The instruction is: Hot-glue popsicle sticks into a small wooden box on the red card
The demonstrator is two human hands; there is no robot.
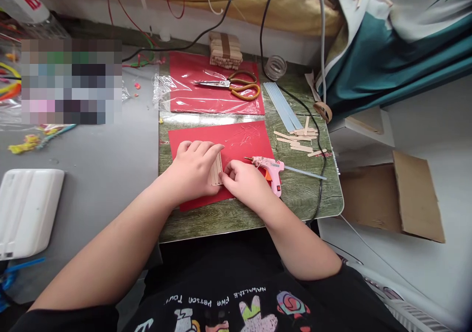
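Note:
My left hand (193, 167) lies flat on a small panel of wooden craft sticks (217, 170), its fingers stretched over it. The panel rests on a red sheet of paper (243, 142) on the green wood-grain table (295, 194). My right hand (244, 180) is curled at the panel's right edge, fingertips pinching or pressing the sticks. A pink hot glue gun (271, 167) lies on the red sheet just right of my right hand, with a glue stick poking out of its back.
Scissors with orange handles (236, 84) lie on a second red sheet under clear plastic. Behind them stands a stack of wooden sticks (225, 50). Loose sticks (300, 140) and clear glue sticks (282, 105) lie at right. A black cable (320, 174) crosses the table. A white plastic case (25, 209) sits at left, cardboard (413, 199) at right.

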